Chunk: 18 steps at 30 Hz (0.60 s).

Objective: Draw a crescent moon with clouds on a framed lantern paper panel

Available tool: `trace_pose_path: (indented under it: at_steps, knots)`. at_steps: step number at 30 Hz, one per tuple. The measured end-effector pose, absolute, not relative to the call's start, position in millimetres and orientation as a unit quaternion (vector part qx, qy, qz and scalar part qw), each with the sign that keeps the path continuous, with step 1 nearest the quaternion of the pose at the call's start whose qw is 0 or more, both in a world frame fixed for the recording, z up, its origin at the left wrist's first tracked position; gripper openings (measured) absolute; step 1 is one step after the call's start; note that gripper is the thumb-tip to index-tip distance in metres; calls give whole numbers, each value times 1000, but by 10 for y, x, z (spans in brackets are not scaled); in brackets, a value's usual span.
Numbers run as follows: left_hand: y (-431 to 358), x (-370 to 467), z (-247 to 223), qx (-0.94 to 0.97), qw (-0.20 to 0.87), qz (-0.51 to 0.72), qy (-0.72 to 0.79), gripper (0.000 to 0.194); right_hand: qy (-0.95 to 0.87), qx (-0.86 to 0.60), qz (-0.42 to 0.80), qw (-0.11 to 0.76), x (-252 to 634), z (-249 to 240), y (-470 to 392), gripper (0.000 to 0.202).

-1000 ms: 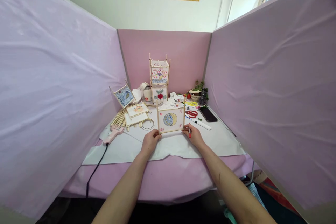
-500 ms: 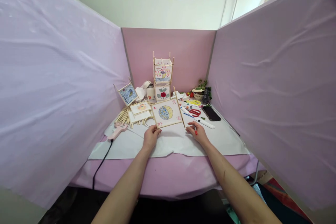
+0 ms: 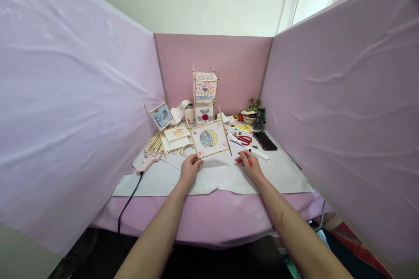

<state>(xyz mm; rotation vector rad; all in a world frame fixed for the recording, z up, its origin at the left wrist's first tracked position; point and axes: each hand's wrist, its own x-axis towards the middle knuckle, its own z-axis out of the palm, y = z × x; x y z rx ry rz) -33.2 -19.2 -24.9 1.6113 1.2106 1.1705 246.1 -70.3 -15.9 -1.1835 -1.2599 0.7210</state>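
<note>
Panel, one: stick-framed, pale sheet bearing a blue-and-yellow moon (image 3: 208,139), held tilted above the near middle of the white cloth (image 3: 216,185). Judged light, fairly stiff along the sticks, fragile across the sheet and at the corner joints; best taken by the side sticks, clear of the drawing. Left hand (image 3: 190,169): thumb and fingers pinching the lower left corner. Right hand (image 3: 249,165): apart from the panel, fingers curled about a red pen (image 3: 250,162). Far, behind: lantern tower (image 3: 205,91), upright, close enough to be knocked. Left: tape roll (image 3: 185,153) just beside the panel, partly hidden; loose sticks (image 3: 153,144); pink glue gun (image 3: 149,162), corded. Right: red scissors (image 3: 245,140), white marker (image 3: 260,154), dark phone (image 3: 265,141), crowding that side.
</note>
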Motion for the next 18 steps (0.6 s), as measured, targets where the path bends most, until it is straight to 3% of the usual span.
trace_pose_path:
  at_steps: [18]
  knots:
    - [-273, -295, -163, 674, 377, 417, 479, 29, -530, -478, 329, 618, 2145, -156, -548, 43]
